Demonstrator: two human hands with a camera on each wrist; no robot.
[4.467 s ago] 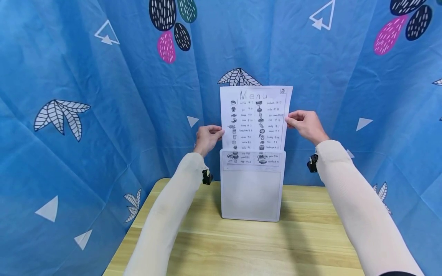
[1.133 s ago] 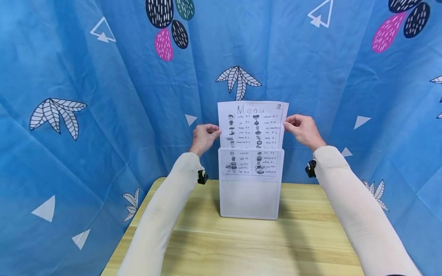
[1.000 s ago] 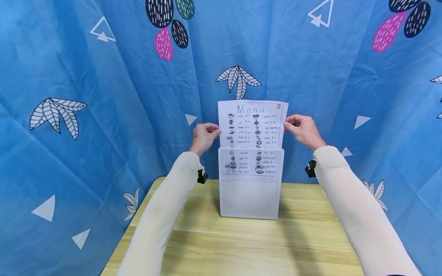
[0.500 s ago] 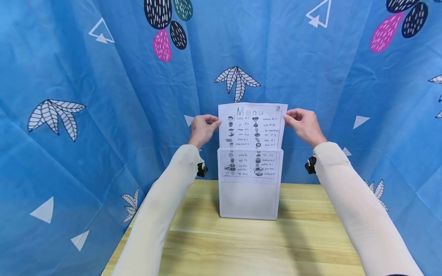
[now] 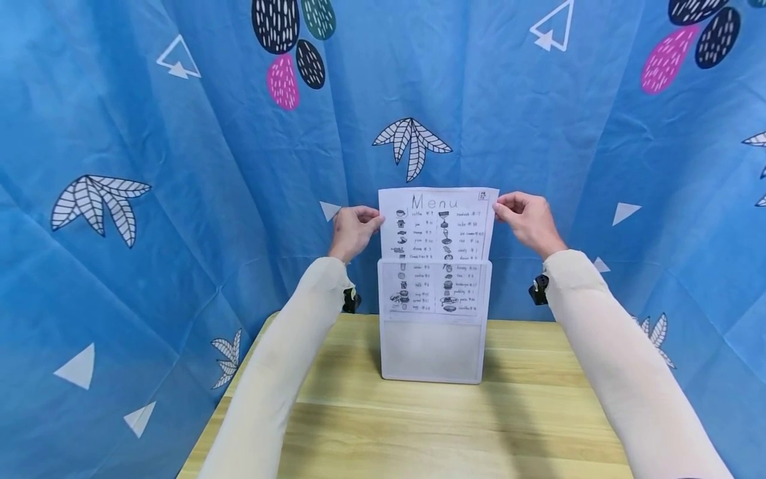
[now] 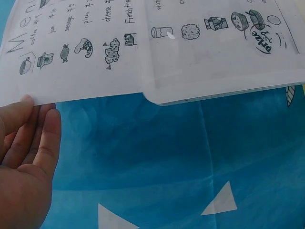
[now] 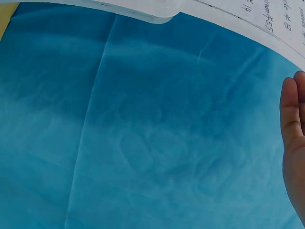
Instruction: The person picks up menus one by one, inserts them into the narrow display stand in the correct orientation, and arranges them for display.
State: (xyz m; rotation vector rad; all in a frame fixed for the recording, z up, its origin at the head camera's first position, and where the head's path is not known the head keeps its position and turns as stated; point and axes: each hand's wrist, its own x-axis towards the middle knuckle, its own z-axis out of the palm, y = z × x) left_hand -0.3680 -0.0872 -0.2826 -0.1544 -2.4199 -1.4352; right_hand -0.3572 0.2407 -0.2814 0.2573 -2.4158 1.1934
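A paper menu [image 5: 427, 229], handwritten with small food drawings, stands upright with its lower part inside a clear plastic sleeve with a pale rim [image 5: 432, 352]. The sleeve stands on the table; its lower portion holds no paper. My left hand [image 5: 353, 231] pinches the menu's left edge near the top, thumb in front, as the left wrist view also shows with the hand [image 6: 28, 157] at the sheet's edge. On the opposite side my right hand [image 5: 529, 219] pinches the right edge. In the right wrist view that hand [image 7: 294, 143] is cut off by the frame.
A light wooden table [image 5: 431, 426] lies beneath. Close behind and at both sides hangs a blue curtain [image 5: 509, 100] printed with leaves, triangles and drops. Small black devices, such as the left one [image 5: 352, 301], sit on both wrists.
The menu has slid down into the sleeve, so less of it sticks out above the rim. Both hands keep their pinch; over the last second they have shifted slightly up along the sheet's edges.
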